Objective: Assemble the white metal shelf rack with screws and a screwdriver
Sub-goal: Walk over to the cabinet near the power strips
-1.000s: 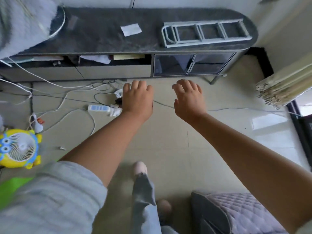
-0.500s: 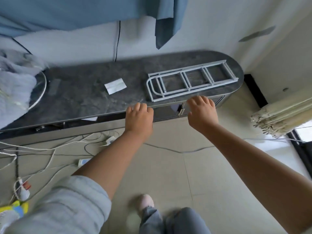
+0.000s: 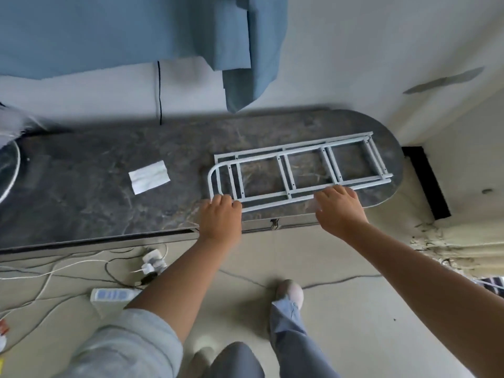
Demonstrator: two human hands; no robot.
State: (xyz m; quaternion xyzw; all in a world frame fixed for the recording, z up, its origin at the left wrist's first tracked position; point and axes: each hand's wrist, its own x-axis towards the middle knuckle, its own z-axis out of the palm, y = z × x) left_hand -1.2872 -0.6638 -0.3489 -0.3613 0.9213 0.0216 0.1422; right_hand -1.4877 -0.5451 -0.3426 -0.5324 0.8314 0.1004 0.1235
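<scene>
Power strip (image 3: 113, 295) and cables down on the floor. Left hand (image 3: 219, 219) and right hand (image 3: 339, 211) both out over the near rail of the white rack frame (image 3: 297, 170), fingertips curled at it; actual grip impossible to tell. Frame flat on the dark marble cabinet top (image 3: 81, 186), paper slip (image 3: 149, 176) beside.

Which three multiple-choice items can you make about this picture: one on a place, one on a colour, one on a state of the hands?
1. Where does the white metal frame lie?
A. on the floor
B. on the dark cabinet top
C. against the wall

2. What colour is the cloth hanging above the cabinet?
A. blue
B. red
C. yellow

3. What do the left hand and right hand do?
A. hold a screwdriver
B. hang at the person's sides
C. reach the frame's near rail

Answers: 1 B, the frame lies flat on the marbled top. 2 A, the cloth is plainly blue. 3 C, both hands' fingertips are at the near rail.
</scene>
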